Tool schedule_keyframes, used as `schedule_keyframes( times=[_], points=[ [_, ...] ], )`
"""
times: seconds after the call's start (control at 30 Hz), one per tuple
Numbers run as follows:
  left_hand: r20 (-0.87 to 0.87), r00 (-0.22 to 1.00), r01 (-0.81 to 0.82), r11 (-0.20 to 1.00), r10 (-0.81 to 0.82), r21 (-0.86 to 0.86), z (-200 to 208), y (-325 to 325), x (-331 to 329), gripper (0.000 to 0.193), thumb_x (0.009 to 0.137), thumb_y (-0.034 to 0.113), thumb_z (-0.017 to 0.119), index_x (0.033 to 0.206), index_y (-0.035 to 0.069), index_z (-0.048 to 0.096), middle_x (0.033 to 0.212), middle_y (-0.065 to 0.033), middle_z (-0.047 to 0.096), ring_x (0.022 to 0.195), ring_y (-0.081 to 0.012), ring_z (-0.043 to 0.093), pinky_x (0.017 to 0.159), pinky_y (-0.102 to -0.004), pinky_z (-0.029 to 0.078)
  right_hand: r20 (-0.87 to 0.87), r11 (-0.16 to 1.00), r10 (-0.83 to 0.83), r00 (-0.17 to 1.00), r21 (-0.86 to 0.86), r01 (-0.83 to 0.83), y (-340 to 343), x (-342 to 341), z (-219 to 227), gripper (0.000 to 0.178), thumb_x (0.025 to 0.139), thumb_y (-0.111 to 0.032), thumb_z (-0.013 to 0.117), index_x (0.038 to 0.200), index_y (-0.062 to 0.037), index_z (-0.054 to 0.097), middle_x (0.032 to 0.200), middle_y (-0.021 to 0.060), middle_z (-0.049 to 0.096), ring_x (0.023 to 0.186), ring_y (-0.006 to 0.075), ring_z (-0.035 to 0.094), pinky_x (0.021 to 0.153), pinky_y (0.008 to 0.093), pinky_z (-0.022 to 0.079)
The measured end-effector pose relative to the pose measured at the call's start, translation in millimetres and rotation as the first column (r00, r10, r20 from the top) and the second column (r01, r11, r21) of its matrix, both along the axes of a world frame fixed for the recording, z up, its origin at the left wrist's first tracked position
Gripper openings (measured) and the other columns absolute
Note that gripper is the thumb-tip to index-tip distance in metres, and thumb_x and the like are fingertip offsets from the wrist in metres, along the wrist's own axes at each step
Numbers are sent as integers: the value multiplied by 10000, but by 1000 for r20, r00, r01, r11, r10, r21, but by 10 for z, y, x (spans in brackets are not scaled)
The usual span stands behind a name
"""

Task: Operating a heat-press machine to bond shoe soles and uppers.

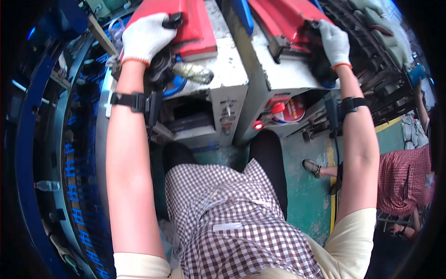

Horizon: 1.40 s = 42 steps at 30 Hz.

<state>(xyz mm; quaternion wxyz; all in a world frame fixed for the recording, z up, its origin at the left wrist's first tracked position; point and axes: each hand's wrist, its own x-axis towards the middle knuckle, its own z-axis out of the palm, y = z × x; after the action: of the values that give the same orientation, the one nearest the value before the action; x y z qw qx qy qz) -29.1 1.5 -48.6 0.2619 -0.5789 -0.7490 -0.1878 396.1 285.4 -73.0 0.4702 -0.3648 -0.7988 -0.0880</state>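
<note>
Two machines with white, scuffed tops stand side by side in front of me, each with a red cover. My left hand, in a white knit glove, is closed round a black handle at the left red cover. On the other machine my right hand, gloved alike, is closed at a black handle beside the right red cover. Its fingers are partly hidden and somewhat blurred. Below my left wrist, a pale wrapped bundle lies on the machine's edge.
A red knob and a lit red lamp sit on the right machine's front; switches are on the left one's. A rack with blue pegs runs along my left. Another person is at the right, past a yellow floor line.
</note>
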Motion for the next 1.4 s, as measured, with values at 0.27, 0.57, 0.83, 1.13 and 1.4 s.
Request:
schedule_keyframes(
  times=[0.27, 0.57, 0.83, 1.13, 1.4],
  points=[
    [77, 997, 12, 1000, -14, 23, 138, 83, 199, 252, 833, 405, 709, 933, 181, 768, 894, -146, 743, 888, -385, 725, 764, -474, 577, 158, 978, -74, 985, 206, 40, -156, 85, 158, 312, 1040, -343, 550, 1056, -140, 786, 974, 120, 771, 859, 352, 742, 776, 467, 588],
    [131, 991, 8, 986, 14, -166, 244, -79, 150, 365, 864, 457, 709, 1019, 126, 720, 937, -201, 735, 943, -427, 711, 794, -526, 545, 131, 959, -284, 950, 30, 283, -695, -402, 340, 323, 912, -354, 606, 758, -118, 765, 843, 152, 748, 827, 340, 743, 722, 513, 565],
    [214, 972, 145, 963, -96, -226, 356, -71, 103, 471, 953, 493, 649, 1050, 33, 678, 969, -269, 712, 966, -461, 691, 810, -508, 518, -203, 527, 698, 687, -504, -684, -2241, -1586, 7, 360, 979, -351, 643, 1241, -122, 734, 1146, 174, 740, 1121, 348, 697, 1005, 443, 536],
    [264, 941, 274, 934, -212, -227, 271, -30, -249, 445, 1005, 376, 640, 1104, -56, 679, 1075, -298, 717, 1053, -459, 685, 905, -471, 511, -639, -344, 628, 444, -740, -578, -2870, -1785, -18, 574, 970, -268, 534, 1533, -158, 517, 1019, 121, 726, 596, 186, 651, 546, 336, 560],
    [539, 799, 483, 819, -266, -311, 347, 131, -370, 446, 1028, 253, 614, 1290, -108, 630, 1193, -211, 737, 1126, -285, 684, 1008, -375, 483, -783, -285, 395, 480, -601, -746, -3368, -2040, -113, 513, 1006, -232, 445, 1494, -74, 473, 1297, 187, 637, 1046, 277, 686, 928, 401, 566]
  ],
)
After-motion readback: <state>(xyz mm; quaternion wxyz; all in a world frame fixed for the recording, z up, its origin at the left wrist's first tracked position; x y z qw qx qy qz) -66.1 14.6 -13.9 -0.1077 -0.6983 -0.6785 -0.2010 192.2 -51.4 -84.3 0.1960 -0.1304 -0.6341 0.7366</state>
